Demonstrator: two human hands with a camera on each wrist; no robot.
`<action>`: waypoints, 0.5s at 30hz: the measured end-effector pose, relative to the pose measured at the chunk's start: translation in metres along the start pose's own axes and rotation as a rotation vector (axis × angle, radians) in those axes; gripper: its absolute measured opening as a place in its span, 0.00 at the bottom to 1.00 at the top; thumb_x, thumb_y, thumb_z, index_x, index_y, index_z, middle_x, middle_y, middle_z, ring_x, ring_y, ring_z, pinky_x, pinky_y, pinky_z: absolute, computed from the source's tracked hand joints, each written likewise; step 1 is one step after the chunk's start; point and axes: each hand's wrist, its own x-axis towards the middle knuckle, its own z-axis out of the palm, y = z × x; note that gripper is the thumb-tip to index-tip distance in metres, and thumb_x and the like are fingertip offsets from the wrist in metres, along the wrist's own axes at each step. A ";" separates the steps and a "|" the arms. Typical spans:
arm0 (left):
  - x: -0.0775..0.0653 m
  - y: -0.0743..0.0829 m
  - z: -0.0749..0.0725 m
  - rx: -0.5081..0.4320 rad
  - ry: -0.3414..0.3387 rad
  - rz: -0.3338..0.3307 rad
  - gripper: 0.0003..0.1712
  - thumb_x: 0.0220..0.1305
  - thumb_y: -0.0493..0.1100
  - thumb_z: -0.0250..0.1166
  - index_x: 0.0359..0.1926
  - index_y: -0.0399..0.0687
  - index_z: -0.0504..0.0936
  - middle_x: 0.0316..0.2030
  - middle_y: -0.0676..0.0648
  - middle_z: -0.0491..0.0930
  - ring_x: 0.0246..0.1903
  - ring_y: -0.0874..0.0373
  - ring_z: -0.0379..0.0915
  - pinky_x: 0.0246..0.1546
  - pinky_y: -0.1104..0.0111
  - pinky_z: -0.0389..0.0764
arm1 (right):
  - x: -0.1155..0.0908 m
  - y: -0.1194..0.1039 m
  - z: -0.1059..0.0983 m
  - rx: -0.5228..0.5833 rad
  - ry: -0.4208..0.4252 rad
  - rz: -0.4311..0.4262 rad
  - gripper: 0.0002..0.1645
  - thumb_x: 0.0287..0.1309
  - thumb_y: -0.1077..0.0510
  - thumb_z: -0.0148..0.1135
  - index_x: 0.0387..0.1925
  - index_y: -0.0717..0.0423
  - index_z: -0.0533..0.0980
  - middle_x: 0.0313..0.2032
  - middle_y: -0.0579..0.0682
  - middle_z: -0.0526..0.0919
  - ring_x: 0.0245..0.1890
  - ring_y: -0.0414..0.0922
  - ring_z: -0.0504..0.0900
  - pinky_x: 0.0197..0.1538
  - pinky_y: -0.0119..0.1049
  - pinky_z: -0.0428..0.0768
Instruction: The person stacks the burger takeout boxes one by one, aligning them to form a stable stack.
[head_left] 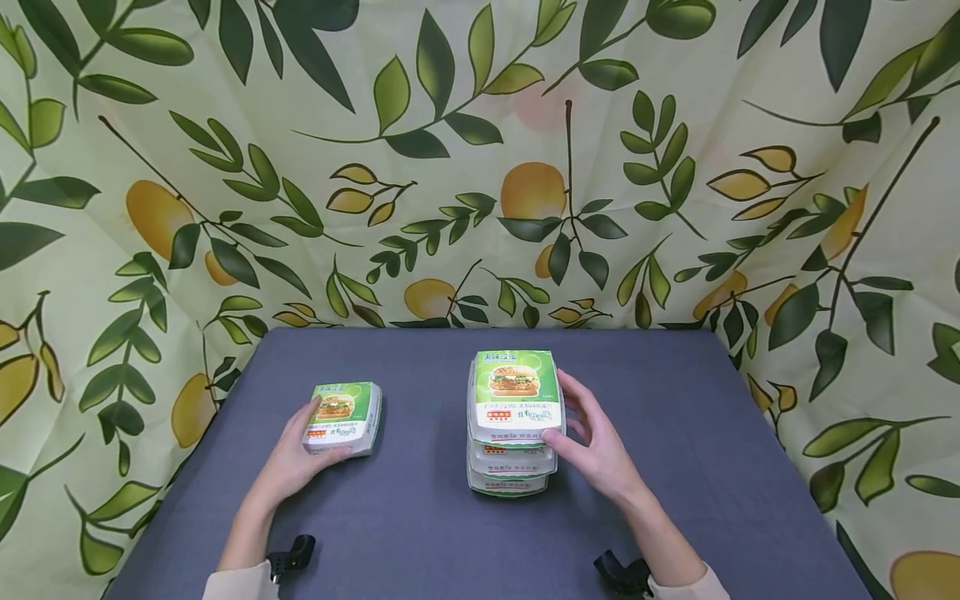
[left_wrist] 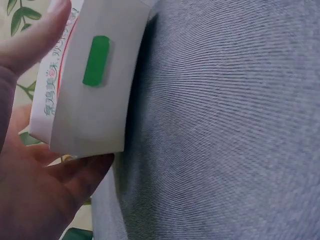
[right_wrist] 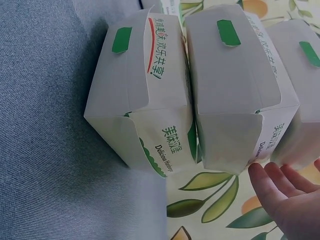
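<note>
On the left of the table, my left hand [head_left: 292, 457] grips a burger box [head_left: 343, 417], a white carton with a green top and a burger picture. Its thumb lies along the front and its fingers are at the far left side. To the right stands a stack of three like boxes. My right hand [head_left: 598, 437] holds the top burger box [head_left: 515, 400] by its right side, thumb at the front corner. In the right wrist view, fingertips [right_wrist: 257, 172] are close against the middle burger box [right_wrist: 240, 75]. The bottom burger box [right_wrist: 135, 95] rests on the table.
A grey-blue cloth covers the table [head_left: 420, 542]. Behind and at both sides hangs a curtain [head_left: 480, 108] printed with leaves and orange fruit. A gap of bare cloth separates the single box from the stack.
</note>
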 end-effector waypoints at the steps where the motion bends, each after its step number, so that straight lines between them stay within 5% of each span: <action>1: 0.000 -0.001 0.001 -0.003 0.003 0.001 0.65 0.55 0.56 0.78 0.80 0.36 0.47 0.75 0.26 0.46 0.73 0.28 0.44 0.68 0.34 0.52 | 0.000 0.000 0.000 0.001 0.000 0.000 0.48 0.63 0.65 0.66 0.79 0.52 0.55 0.74 0.54 0.60 0.69 0.55 0.64 0.62 0.25 0.70; 15: 0.003 0.008 0.011 0.016 0.073 0.000 0.60 0.56 0.63 0.75 0.79 0.44 0.55 0.72 0.30 0.58 0.70 0.33 0.55 0.65 0.38 0.60 | 0.000 -0.001 0.001 -0.010 0.002 0.003 0.48 0.62 0.65 0.66 0.79 0.52 0.55 0.74 0.54 0.61 0.69 0.55 0.64 0.62 0.25 0.70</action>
